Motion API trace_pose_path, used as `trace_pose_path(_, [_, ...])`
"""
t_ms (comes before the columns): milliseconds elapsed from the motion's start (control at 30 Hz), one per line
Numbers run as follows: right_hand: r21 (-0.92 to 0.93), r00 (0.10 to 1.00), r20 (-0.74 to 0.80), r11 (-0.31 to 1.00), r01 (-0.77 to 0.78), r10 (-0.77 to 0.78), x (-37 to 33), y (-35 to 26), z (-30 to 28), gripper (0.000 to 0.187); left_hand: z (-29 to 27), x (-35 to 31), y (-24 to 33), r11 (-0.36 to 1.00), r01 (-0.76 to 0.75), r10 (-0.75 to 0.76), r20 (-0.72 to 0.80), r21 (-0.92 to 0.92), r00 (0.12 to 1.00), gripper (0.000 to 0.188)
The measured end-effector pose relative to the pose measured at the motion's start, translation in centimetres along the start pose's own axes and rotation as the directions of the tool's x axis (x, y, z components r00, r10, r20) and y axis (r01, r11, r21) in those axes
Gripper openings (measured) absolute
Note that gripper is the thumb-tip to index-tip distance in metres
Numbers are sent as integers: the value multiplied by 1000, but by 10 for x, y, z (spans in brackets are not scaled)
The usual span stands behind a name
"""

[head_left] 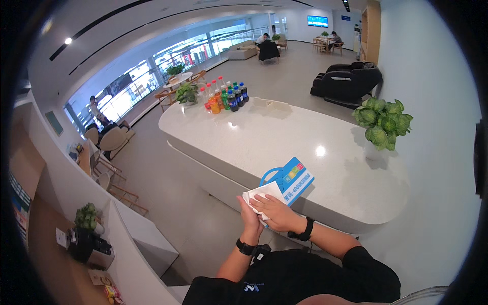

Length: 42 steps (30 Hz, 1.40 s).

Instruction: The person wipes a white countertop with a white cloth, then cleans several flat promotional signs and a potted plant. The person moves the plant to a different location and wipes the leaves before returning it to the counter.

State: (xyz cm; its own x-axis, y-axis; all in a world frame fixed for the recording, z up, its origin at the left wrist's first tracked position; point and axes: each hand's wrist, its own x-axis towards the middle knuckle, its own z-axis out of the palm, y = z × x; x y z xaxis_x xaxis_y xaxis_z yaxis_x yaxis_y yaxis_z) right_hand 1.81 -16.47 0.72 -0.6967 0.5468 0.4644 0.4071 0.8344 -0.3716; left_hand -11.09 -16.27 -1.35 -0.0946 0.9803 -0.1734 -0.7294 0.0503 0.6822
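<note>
A flat blue-and-white sign (300, 179) with small coloured squares and a curved blue loop at one side is tilted over the near edge of the white counter. My left hand (249, 219) is closed around its lower end, its thumb beside a folded white cloth (264, 192), possibly a tissue. The cloth lies on the sign's surface. My right hand (278, 212) presses down on the cloth, fingers stretched over it and close together. Its palm side is hidden, as is most of the sign's lower part.
On the long rounded counter (229, 140) stand several drink bottles (233, 100), a small potted plant (187, 92) and a leafy plant in a white pot (382, 124). A black massage chair (346, 84) is beyond. A shelf (71, 259) with a coffee machine (91, 248) is at left.
</note>
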Motion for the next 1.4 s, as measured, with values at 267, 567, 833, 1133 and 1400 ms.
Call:
trace_pose_path(267, [-27, 999, -17, 999, -31, 30, -9, 3, -19, 52, -4, 6, 8, 996, 65, -72, 125, 58, 990, 69])
trace_pose_path(567, [726, 739, -29, 523, -447, 673, -38, 16, -58, 48, 1, 11, 7, 989, 119, -128, 105, 91, 986, 59])
trace_pose_path(833, [922, 346, -311, 370, -117, 885, -74, 62, -104, 50, -2, 21, 10, 990, 141, -143, 71, 27, 987, 62])
trace_pose_path(1133, [72, 728, -503, 862, -501, 465, -47, 71, -55, 41, 0, 17, 15, 995, 92, -91, 24, -47, 996, 63])
trace_pose_path(1400, [-97, 806, -380, 848, -522, 453, -48, 70, -29, 45, -4, 17, 11, 999, 37, -38, -16, -39, 999, 64])
